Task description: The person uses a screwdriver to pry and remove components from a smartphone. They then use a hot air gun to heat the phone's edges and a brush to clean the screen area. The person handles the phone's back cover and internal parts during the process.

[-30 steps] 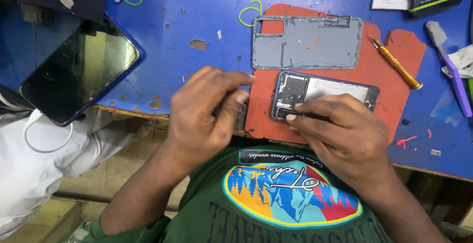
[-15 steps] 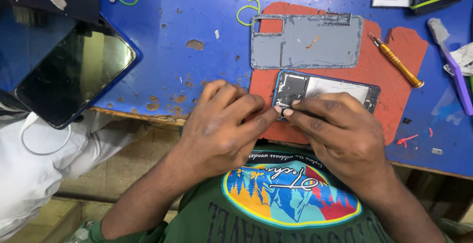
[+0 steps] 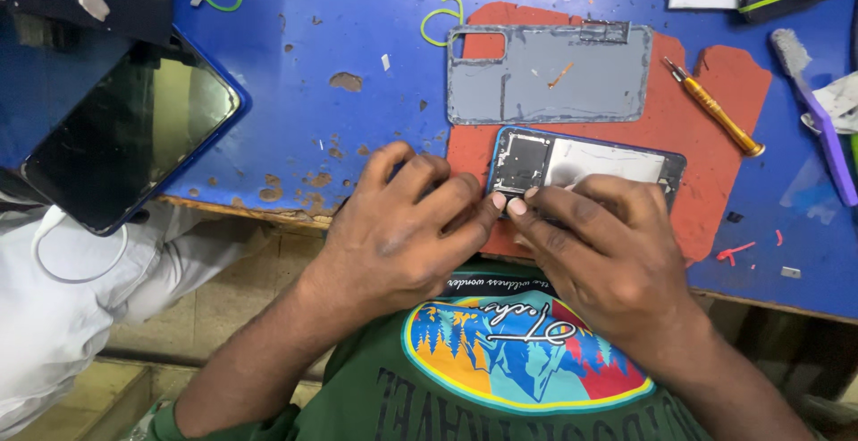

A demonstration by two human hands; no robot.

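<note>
Where the red mat (image 3: 715,92) nears the blue table's (image 3: 357,48) chipped front edge, the opened phone (image 3: 581,159) lies flat, its near side covered by both hands. The left hand (image 3: 402,226) and right hand (image 3: 608,244) meet fingertip to fingertip at its corner, pinched together; whatever they grip is hidden. Beyond lies the grey back cover (image 3: 545,75), a screwdriver (image 3: 715,119) just to the side.

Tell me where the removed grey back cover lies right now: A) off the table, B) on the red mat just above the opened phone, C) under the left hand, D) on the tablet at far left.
B: the grey back cover lies flat on the red mat, just beyond the opened phone that both hands work on.
</note>
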